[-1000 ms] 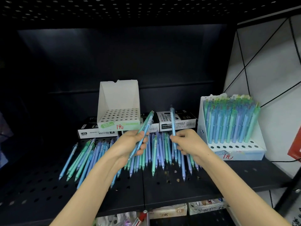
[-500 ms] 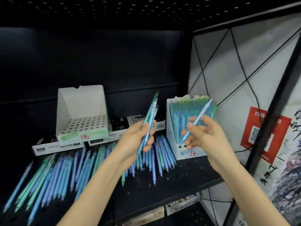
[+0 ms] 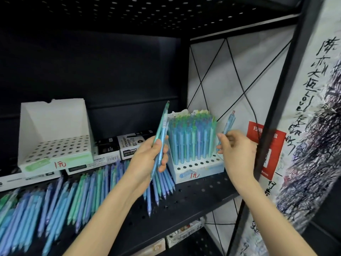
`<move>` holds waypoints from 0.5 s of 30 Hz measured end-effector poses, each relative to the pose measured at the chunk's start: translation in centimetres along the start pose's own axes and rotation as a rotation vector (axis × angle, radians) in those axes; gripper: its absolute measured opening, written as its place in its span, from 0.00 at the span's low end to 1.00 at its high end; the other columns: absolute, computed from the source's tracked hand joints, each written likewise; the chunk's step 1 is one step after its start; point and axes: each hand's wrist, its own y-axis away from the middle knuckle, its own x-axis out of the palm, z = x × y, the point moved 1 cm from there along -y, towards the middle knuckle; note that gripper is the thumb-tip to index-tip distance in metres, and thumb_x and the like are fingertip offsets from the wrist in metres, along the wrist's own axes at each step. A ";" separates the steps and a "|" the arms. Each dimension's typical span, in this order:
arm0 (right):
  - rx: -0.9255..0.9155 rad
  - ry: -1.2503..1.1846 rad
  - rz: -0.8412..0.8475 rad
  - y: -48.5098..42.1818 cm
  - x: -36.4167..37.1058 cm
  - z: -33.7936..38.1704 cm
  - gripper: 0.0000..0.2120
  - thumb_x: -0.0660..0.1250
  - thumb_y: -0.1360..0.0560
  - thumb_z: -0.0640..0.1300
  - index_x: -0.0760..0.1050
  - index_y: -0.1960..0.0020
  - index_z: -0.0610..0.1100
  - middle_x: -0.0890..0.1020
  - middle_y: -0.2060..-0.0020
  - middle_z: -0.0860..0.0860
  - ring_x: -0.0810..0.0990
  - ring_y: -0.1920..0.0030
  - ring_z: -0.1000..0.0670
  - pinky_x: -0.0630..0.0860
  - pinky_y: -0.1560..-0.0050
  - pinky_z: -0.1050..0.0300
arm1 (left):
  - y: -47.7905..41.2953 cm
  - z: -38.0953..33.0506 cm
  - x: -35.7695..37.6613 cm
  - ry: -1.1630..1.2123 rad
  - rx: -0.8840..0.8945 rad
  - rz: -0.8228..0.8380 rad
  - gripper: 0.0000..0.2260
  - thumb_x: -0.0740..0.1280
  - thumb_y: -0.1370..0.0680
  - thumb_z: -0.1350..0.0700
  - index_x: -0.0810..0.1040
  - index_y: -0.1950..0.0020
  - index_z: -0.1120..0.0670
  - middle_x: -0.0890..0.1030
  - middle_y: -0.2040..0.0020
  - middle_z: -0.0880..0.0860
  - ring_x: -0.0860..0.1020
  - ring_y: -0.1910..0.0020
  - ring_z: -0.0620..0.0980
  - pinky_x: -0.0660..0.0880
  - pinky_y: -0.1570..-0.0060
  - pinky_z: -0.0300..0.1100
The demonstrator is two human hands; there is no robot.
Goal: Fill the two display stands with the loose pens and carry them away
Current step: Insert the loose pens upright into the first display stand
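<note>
Roughly halfway: right stand (image 3: pixel 199 172) stood nearly full, left stand (image 3: pixel 53 115) empty; left fingers (image 3: pixel 163 168) gripped several pens (image 3: pixel 162 126), right fingers (image 3: pixel 221 137) pinched one pen (image 3: pixel 229 122).

body: one person, two arms seen from the head camera | left hand (image 3: pixel 147 159): bare, slim-fingered, short plain thumbnail (image 3: pixel 158 146) | left forearm (image 3: pixel 103 215): bare from wrist to the lower frame edge | right hand (image 3: pixel 238 152): bare, slim-fingered, nails blurred | right forearm (image 3: pixel 267 209): bare from wrist to the lower frame edge
</note>
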 end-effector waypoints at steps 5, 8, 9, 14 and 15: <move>0.077 0.008 0.041 -0.7 0.9 -1.5 0.10 0.65 0.24 0.44 0.76 0.57 0.37 0.80 0.69 0.48 0.80 0.69 0.52 0.80 0.64 0.52 | 0.0 0.1 -0.3 0.043 -0.014 -0.030 0.10 0.55 0.18 0.58 0.74 0.43 0.56 0.72 0.69 0.48 0.67 0.75 0.44 0.65 0.79 0.35; 0.132 -0.007 0.089 -0.7 1.3 -2.4 0.10 0.65 0.24 0.45 0.77 0.57 0.38 0.81 0.67 0.47 0.78 0.69 0.57 0.75 0.71 0.67 | 0.0 0.2 -0.3 0.050 -0.022 -0.029 0.09 0.55 0.18 0.58 0.74 0.44 0.57 0.72 0.68 0.49 0.68 0.74 0.44 0.65 0.79 0.35; 0.129 0.015 0.096 -0.7 1.3 -2.6 0.10 0.66 0.24 0.46 0.77 0.57 0.38 0.81 0.67 0.47 0.78 0.69 0.56 0.71 0.72 0.70 | 0.0 0.2 -0.3 0.047 -0.024 -0.025 0.09 0.55 0.18 0.58 0.74 0.44 0.57 0.72 0.68 0.49 0.68 0.74 0.44 0.65 0.79 0.35; 0.096 0.106 0.115 -1.2 1.0 -2.3 0.14 0.68 0.26 0.48 0.80 0.58 0.36 0.81 0.66 0.44 0.78 0.63 0.46 0.70 0.65 0.60 | -0.1 0.3 0.0 0.021 -0.028 -0.013 0.09 0.55 0.18 0.57 0.74 0.43 0.57 0.72 0.66 0.50 0.68 0.74 0.44 0.65 0.78 0.34; 0.099 0.110 0.126 -1.3 1.0 -2.2 0.13 0.69 0.26 0.48 0.79 0.59 0.36 0.82 0.65 0.43 0.79 0.61 0.44 0.70 0.65 0.62 | -0.1 0.3 0.0 0.012 -0.030 -0.013 0.10 0.55 0.18 0.57 0.73 0.43 0.57 0.72 0.66 0.50 0.68 0.74 0.44 0.65 0.78 0.34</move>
